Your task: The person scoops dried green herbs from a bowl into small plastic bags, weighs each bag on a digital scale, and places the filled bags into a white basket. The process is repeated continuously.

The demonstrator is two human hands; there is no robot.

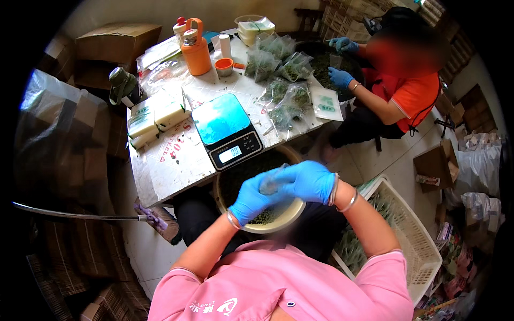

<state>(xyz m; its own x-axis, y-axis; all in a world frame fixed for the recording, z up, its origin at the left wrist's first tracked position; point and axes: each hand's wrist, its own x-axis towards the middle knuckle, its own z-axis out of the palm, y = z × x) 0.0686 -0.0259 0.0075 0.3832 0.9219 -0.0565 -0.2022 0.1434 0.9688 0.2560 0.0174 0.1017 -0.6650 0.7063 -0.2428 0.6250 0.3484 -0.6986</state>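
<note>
Both of my hands wear blue gloves and meet above a cream plastic tub (298, 212) of small dark green pieces. My left hand (253, 196) and my right hand (311, 182) are closed around a small transparent plastic bag (271, 183), blurred and partly hidden by the fingers. What is inside it I cannot tell. Just beyond, at the table's near edge, stands a digital kitchen scale (221, 120) with a shiny bare platform and a lit display reading zero. Filled transparent bags (281, 100) of green material are heaped right of it.
Stacks of flat printed bags (156, 114), an orange flask (196, 54) and a steel scoop (224, 67) sit on the white table (168, 176). A co-worker in orange (405, 96) handles a bag over a dark basin (341, 76). A white crate (417, 248) with filled bags stands right; a broom (160, 222) lies left.
</note>
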